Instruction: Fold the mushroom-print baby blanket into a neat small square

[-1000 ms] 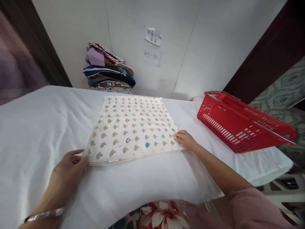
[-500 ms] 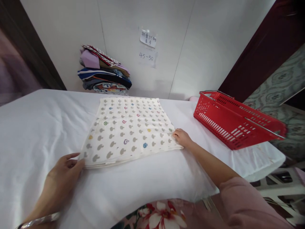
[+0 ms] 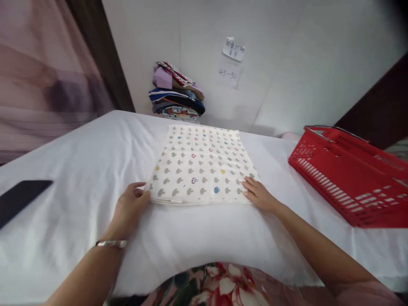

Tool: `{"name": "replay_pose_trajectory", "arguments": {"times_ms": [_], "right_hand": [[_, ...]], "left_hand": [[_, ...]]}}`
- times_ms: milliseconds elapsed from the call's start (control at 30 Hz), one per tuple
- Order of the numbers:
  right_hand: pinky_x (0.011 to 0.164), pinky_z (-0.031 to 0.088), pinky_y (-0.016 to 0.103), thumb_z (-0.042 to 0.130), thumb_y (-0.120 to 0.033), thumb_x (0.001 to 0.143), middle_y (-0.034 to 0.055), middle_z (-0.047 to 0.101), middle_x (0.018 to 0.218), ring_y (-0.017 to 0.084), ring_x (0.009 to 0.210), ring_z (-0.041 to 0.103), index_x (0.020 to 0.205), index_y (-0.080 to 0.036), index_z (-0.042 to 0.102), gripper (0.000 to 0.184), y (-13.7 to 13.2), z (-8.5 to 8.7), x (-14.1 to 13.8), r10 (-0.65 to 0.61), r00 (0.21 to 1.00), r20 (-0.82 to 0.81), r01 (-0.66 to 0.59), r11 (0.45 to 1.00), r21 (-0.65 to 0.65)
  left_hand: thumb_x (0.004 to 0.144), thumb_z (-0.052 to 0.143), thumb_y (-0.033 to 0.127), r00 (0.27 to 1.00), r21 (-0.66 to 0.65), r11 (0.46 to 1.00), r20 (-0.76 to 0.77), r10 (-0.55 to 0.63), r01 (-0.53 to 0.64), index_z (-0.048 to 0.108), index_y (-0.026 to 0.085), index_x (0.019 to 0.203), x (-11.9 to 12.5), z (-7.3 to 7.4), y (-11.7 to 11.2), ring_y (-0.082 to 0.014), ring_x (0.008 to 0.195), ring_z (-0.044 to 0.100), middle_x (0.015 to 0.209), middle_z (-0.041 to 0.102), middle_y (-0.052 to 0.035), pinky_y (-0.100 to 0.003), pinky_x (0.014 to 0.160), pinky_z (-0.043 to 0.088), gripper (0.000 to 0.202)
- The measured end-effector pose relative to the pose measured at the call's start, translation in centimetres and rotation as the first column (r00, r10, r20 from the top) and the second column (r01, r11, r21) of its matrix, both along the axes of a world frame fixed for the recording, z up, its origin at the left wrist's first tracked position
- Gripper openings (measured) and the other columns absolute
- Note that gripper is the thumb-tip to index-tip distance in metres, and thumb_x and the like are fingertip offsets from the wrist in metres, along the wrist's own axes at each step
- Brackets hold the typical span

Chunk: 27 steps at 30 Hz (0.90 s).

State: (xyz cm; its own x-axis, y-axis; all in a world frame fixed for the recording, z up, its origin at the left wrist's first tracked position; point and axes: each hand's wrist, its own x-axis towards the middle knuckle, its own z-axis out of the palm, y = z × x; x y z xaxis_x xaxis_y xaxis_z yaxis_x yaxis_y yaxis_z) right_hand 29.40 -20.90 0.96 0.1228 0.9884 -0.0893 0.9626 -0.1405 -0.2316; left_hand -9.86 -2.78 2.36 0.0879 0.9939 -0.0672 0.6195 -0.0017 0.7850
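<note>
- Folded cloth (image 3: 202, 163), cream with small mushroom-like prints, lies flat on the white-covered table (image 3: 79, 170) at the centre of the frame, its near edge running between the two hands.
- Left hand (image 3: 129, 208), lower centre-left: the fingers curl against the cloth's near left corner and touch its edge. Whether the grip pinches the layers or only rests there, I cannot tell.
- Right hand (image 3: 259, 194), lower centre-right: the grip is spread, palm down, with the fingers lying flat on the cloth's near right corner.
- A silver bracelet (image 3: 111, 244) sits on the left wrist.
- A floral garment (image 3: 216, 284) shows at the bottom edge, below the table's rim.
- A red basket (image 3: 350, 187) stands on the table at the right of the frame, well apart from the cloth.
- A dark flat object (image 3: 19, 197) lies at the left edge (too cut off to name).
- A stack of folded clothes (image 3: 177, 95) stands against the wall at upper centre, just beyond the cloth's far edge.
- Two paper notes (image 3: 233, 49) hang on the wall to the right of the stack.
</note>
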Motion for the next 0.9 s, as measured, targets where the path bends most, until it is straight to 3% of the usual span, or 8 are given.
{"name": "replay_pose_trajectory", "arguments": {"times_ms": [133,300,433,533,700,900], "right_hand": [[0.111,0.008,0.049,0.026,-0.052,0.092,0.0031,0.006,0.152,0.025,0.138,0.003,0.141,-0.026,0.026,0.055,1.3,1.4,-2.9,0.096,0.995,-0.007,-0.096,0.994,0.046],[0.112,0.007,0.048,0.026,-0.049,0.094,0.0012,0.006,0.152,0.022,0.138,0.001,0.144,-0.028,0.015,0.055,5.1,3.2,-10.0,0.356,0.929,-0.101,-0.347,0.933,0.102],[0.112,0.009,0.048,0.028,-0.045,0.094,0.0016,0.011,0.151,0.022,0.138,0.005,0.144,-0.028,0.017,0.053,8.6,2.5,-15.1,0.513,0.846,-0.141,-0.486,0.853,0.187],[0.111,0.009,0.049,0.035,-0.049,0.091,0.0068,0.017,0.150,0.024,0.138,0.011,0.143,-0.023,0.023,0.059,10.1,0.9,-17.4,0.579,0.808,-0.110,-0.562,0.812,0.156],[0.111,0.011,0.049,0.040,-0.050,0.089,0.0095,0.020,0.149,0.025,0.137,0.012,0.141,-0.020,0.027,0.061,9.2,-0.5,-17.6,0.582,0.812,-0.052,-0.571,0.809,0.137],[0.107,0.027,0.047,0.037,-0.031,0.093,0.0081,0.037,0.142,0.023,0.132,0.028,0.134,-0.020,0.039,0.043,4.9,-1.0,-13.9,0.461,0.886,0.048,-0.457,0.852,0.255]], "left_hand": [[0.070,0.050,0.034,0.999,0.029,1.000,0.038,0.004,-0.005,0.052,0.021,0.108,0.0,-0.4,0.0,-0.0120,0.053,0.051,0.069,0.059,0.0027,-0.022,0.047,0.038,0.040],[0.069,0.049,0.032,0.999,0.026,1.000,0.049,0.002,-0.003,0.051,0.018,0.108,0.0,-0.6,-0.1,-0.0124,0.054,0.051,0.067,0.056,0.0029,-0.023,0.050,0.038,0.041],[0.071,0.047,0.031,0.998,0.041,0.999,0.054,-0.021,0.019,0.051,0.018,0.109,-0.2,-0.9,0.0,-0.0124,0.057,0.052,0.068,0.056,0.0028,-0.023,0.052,0.037,0.040],[0.072,0.047,0.031,0.999,0.064,0.998,0.024,-0.023,0.021,0.050,0.017,0.109,-0.3,-1.0,0.0,-0.0130,0.059,0.052,0.068,0.055,0.0023,-0.024,0.054,0.037,0.040],[0.071,0.047,0.030,1.000,0.061,0.998,0.009,-0.005,0.005,0.050,0.018,0.107,-0.4,-0.8,0.0,-0.0134,0.059,0.053,0.067,0.056,0.0026,-0.025,0.056,0.038,0.038],[0.069,0.050,0.031,0.970,-0.079,0.997,0.237,0.043,-0.025,0.051,0.018,0.103,-0.7,-0.4,0.3,-0.0112,0.046,0.046,0.059,0.054,0.0045,-0.024,0.046,0.034,0.036]]}}
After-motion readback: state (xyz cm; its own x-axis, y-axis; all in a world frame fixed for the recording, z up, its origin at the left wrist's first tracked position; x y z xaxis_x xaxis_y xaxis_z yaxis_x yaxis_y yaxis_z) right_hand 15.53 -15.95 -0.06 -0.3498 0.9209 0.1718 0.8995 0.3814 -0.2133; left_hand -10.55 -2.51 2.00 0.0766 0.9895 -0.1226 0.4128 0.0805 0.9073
